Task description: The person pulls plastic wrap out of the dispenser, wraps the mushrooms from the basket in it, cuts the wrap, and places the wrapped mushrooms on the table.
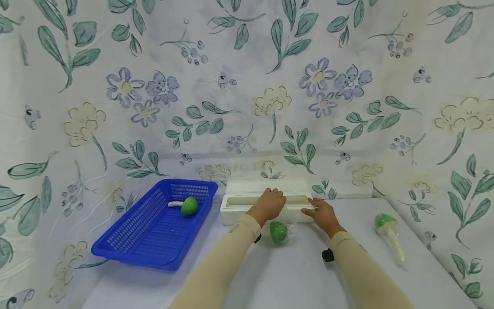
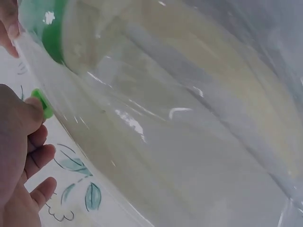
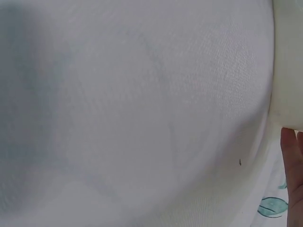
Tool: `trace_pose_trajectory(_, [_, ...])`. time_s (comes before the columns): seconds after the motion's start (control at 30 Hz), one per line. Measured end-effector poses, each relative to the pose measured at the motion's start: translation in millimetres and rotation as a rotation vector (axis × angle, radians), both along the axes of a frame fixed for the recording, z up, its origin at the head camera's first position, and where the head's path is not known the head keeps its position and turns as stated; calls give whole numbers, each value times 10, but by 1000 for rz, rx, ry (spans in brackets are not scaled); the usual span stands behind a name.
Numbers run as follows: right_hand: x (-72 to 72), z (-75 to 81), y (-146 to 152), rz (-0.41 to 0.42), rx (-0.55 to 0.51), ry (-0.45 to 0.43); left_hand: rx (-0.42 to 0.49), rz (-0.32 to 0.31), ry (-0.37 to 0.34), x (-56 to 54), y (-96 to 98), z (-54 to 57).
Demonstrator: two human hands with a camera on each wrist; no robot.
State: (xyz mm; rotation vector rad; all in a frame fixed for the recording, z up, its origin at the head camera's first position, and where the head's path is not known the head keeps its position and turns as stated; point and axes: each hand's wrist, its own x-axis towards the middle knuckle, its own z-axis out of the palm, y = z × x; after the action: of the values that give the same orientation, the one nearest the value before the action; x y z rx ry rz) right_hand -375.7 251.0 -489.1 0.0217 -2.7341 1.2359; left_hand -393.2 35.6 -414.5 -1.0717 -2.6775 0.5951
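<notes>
A long white cling film dispenser stands at the back of the table, its lid raised behind it. My left hand is over its middle. In the left wrist view, that hand pinches a small green slide cutter at the dispenser's edge. My right hand holds the dispenser's right end. In front lies a green-capped piece under clear film; the close view shows film stretched over its green top and a blurred pale length. The right wrist view catches only fingertips against the white end.
A blue plastic basket at the left contains a green-headed piece with a white stem. Another green-capped, pale-stemmed piece, apparently wrapped in film, lies at the right. A floral sheet hangs right behind the table.
</notes>
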Motion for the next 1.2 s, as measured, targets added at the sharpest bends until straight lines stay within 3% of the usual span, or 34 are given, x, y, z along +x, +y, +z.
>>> trace_pose_trajectory(0.5, [3, -15, 3, -1, -18, -13, 66, -9, 32, -19, -353, -68])
trace_pose_trajectory(0.83, [20, 6, -13, 2, -35, -19, 58, -1, 51, 20, -609, -36])
trace_pose_trajectory(1.2, [68, 46, -34, 14, -15, -23, 34, 51, 54, 38, -1089, -20])
